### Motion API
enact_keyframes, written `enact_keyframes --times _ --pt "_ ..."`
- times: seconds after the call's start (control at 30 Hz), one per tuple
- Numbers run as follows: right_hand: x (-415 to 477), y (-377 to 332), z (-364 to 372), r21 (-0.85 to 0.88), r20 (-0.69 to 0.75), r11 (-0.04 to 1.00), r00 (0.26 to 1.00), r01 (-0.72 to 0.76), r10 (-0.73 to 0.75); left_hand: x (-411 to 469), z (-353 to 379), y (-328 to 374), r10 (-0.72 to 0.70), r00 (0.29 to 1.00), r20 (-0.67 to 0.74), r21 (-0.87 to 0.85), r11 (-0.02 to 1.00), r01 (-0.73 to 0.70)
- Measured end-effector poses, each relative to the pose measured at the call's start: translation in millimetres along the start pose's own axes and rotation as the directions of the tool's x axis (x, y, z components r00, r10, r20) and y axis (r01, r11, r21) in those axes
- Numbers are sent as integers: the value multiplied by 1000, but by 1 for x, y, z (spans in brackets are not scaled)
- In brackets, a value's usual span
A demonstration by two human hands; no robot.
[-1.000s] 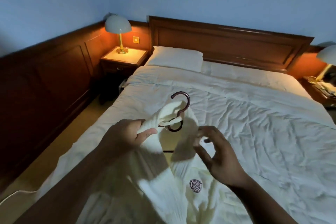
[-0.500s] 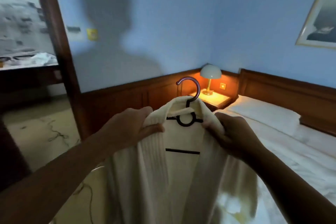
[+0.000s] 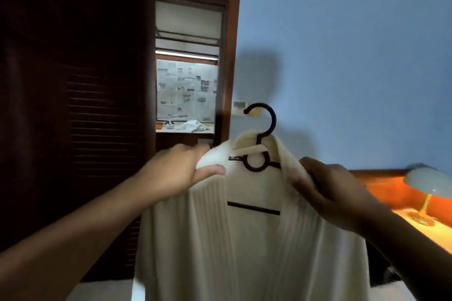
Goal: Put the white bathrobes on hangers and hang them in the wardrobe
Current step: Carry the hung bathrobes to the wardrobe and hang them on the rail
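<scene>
Reaching forward beside the louvred door (image 3: 97, 129), we pinch one shoulder of the white bathrobe (image 3: 244, 252) between the thumb and curled fingers of our left hand (image 3: 176, 171). The bathrobe drapes on a dark hanger (image 3: 274, 120), hook upright, held in mid-air before the blue wall (image 3: 342, 56). Our right hand (image 3: 335, 193) grips the other collar, near a lit lamp (image 3: 430, 183).

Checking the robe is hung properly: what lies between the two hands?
Head view: between the left hand and right hand lies the black hanger, with the white bathrobe draped over it.
</scene>
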State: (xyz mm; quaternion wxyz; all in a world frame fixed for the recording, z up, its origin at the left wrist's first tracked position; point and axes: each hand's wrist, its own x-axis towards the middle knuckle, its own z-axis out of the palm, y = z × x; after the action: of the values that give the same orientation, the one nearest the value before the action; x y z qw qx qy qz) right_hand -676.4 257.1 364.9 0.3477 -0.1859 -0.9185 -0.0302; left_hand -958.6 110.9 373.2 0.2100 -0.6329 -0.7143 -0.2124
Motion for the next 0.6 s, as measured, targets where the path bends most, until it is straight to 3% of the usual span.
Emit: enact_keyframes --times 0.23,0.4,0.6 --pt "162 -76 122 183 -4 965 982 188 -191 -23 -43 -182 -156 986 -55 136 977 162" --pt "296 -185 215 381 -85 848 927 369 -365 -67 -100 -336 -298 948 -113 131 941 311" --pt "402 -272 319 500 9 752 866 430 -501 -120 -130 -463 -452 884 -122 260 845 468"
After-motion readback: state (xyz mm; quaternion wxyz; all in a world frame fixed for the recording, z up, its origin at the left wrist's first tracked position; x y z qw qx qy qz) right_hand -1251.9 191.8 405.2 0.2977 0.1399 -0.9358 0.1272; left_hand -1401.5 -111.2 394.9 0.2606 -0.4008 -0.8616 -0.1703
